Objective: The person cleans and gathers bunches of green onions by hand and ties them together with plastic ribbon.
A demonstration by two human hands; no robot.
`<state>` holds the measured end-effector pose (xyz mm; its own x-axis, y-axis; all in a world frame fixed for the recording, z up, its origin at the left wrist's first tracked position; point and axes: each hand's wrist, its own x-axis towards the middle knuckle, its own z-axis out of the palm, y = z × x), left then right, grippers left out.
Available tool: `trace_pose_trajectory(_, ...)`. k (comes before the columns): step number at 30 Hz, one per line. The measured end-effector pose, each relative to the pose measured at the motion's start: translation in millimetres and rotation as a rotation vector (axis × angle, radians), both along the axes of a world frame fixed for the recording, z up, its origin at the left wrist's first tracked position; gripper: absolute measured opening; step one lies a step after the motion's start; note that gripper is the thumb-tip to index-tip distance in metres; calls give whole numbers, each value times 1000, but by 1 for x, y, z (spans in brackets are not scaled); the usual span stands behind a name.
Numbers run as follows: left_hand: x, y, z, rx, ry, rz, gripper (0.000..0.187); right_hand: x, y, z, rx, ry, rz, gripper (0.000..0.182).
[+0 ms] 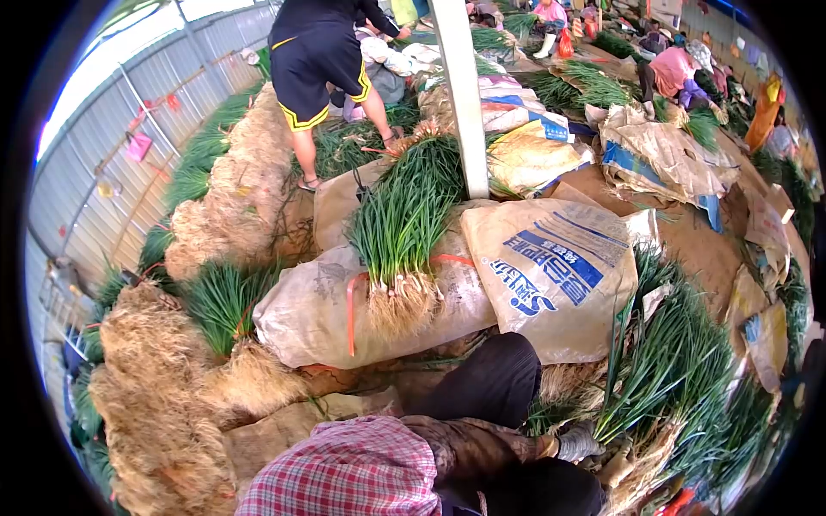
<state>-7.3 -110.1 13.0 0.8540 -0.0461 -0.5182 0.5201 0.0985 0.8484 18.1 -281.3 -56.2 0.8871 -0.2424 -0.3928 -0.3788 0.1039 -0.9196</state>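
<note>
My left arm, in a red plaid sleeve and brown oversleeve, reaches across my lap to the right. My left hand [577, 442], in a grey glove, is closed at the lower end of the green scallions [671, 370] on my right; its fingertips are partly hidden among the stalks. My right hand does not show. In front of me, a scallion bundle [403, 228] lies across a stuffed pale sack [323, 301], its roots toward me. A red strap [352, 314] hangs beside the roots.
A flat printed sack [551, 275] lies at the stuffed sack's right end. Root-out scallion piles [159, 404] line the left side. A white post [462, 95] rises behind the bundle. A person in dark shorts [323, 69] stands ahead; other people work farther back.
</note>
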Motion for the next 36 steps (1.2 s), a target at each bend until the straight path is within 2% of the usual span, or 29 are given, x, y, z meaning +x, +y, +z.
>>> trace_pose_trajectory(1,-3,-2,-4,160,-127,-21,25,-2,8,13,-89,-19,-16,26)
trace_pose_trajectory(3,-1,-20,-67,970,-590,-407,25,-6,30,32,-290,-106,-8,28)
trace_pose_trajectory(6,-8,-24,-73,1592,-928,-547,26,-9,27,27,-533,-185,57,27)
trace_pose_trajectory(9,-4,-5,-32,1359,-792,-851,19,-1,9,10,-529,-46,128,21)
trace_pose_trajectory(11,2,-21,-79,1006,-580,-603,27,-9,14,3,-549,-334,38,19)
trace_pose_trajectory(13,5,-14,-71,731,-438,-512,36,-21,33,35,-283,-179,-53,16)
trace_pose_trajectory(14,5,-11,-64,655,-402,-484,40,-27,40,52,-325,-99,-35,16)
trace_pose_trajectory(15,5,-7,-58,604,-389,-466,44,-28,38,46,-318,-90,-46,16)
trace_pose_trajectory(18,-1,-3,-23,690,-478,-558,34,-28,23,27,-313,-116,-73,16)
trace_pose_trajectory(20,0,-1,-14,1162,-778,-1053,30,-24,13,16,-328,-112,-82,16)
trace_pose_trajectory(22,-7,-12,-35,1149,-738,-888,23,-17,-5,4,-329,-82,-75,17)
trace_pose_trajectory(24,-6,-15,-52,901,-653,-721,19,-16,-18,-8,-316,-42,-79,17)
trace_pose_trajectory(26,-6,-20,-69,675,-576,-518,17,-23,-6,9,-301,-68,-137,17)
trace_pose_trajectory(27,-7,-20,-72,703,-607,-542,17,-29,4,21,-455,-141,-70,12)
trace_pose_trajectory(28,-5,-17,-66,663,-554,-531,20,-35,12,19,-483,-352,-99,7)
trace_pose_trajectory(30,3,-13,-58,528,-363,-507,29,-41,6,12,-529,-363,14,16)
trace_pose_trajectory(31,7,-10,-55,472,-272,-493,34,-44,9,8,-590,-410,1,8)
trace_pose_trajectory(32,6,-5,-46,401,-219,-442,32,-50,15,10,-453,-374,42,7)
trace_pose_trajectory(34,4,2,-20,191,-179,-301,30,-44,23,18,555,-29,-509,7)
trace_pose_trajectory(35,3,3,-7,74,-177,-220,29,-49,9,-16,388,-206,-373,11)
trace_pose_trajectory(36,1,6,2,-139,-230,-213,20,-58,3,-16,196,-204,-318,12)
